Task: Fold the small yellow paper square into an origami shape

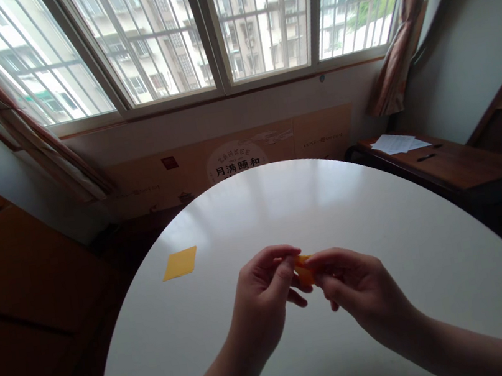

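Observation:
Between my two hands is a small folded piece of yellow-orange paper (305,275), held above the white round table (319,203). My left hand (268,286) pinches its left side between thumb and fingers. From the right, my right hand (356,279) grips it with the fingertips closed. Most of the folded paper is hidden behind my fingers, so its exact shape cannot be made out. A flat yellow square of paper (180,264) lies on the table to the left, apart from both hands.
Past the table's far edge stands a printed cardboard panel (272,141) below the barred window (261,23). At the right is a brown wooden desk (468,162) with white sheets (399,142) on it. A wooden cabinet (10,280) stands at the left.

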`<state>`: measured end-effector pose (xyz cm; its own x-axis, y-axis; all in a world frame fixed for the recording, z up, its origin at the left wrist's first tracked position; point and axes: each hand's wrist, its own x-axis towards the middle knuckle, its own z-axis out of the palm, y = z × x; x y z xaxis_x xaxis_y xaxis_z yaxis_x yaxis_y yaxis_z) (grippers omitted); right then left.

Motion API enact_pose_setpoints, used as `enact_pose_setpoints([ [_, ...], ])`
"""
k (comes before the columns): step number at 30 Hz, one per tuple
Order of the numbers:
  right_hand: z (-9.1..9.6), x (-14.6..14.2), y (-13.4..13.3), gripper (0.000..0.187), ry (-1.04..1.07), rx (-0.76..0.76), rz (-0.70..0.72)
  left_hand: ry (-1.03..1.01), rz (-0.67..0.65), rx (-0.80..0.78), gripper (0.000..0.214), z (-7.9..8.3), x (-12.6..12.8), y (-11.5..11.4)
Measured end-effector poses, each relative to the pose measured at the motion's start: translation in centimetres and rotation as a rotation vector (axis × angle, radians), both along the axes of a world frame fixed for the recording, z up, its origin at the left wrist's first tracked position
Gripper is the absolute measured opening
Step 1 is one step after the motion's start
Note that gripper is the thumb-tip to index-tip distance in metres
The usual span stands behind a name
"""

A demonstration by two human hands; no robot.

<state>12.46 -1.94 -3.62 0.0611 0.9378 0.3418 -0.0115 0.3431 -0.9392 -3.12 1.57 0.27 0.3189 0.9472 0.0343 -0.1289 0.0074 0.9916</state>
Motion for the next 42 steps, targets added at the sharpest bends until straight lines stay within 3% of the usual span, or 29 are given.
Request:
enact_pose_setpoints([
  [14, -0.21, 0.21, 0.07, 0.011, -0.035, 0.021, 0.024, 0.042, 0.052, 0.009, 0.015, -0.05, 0.13, -0.02],
  [18, -0.68, 0.12, 0.08, 0.013, 0.067, -0.033, 0.058, 0.050, 0.061, 0.042, 0.013, -0.01, 0.26, -0.11],
  [23, -0.62, 0.00, 0.08, 0.030, 0.203, -0.151, 0.090, 0.057, 0.039, 0.057, 0.011, 0.25, 0.33, -0.32],
  [27, -0.33, 0.04, 0.32, 0.028, 0.256, -0.219, 0.112, 0.068, 0.032, 0.044, 0.010, 0.23, 0.25, -0.32],
  [42, -0.38, 0.05, 0.24, 0.024, 0.230, -0.211, 0.136, 0.123, 0.038, 0.059, 0.014, -0.38, 0.07, -0.11],
])
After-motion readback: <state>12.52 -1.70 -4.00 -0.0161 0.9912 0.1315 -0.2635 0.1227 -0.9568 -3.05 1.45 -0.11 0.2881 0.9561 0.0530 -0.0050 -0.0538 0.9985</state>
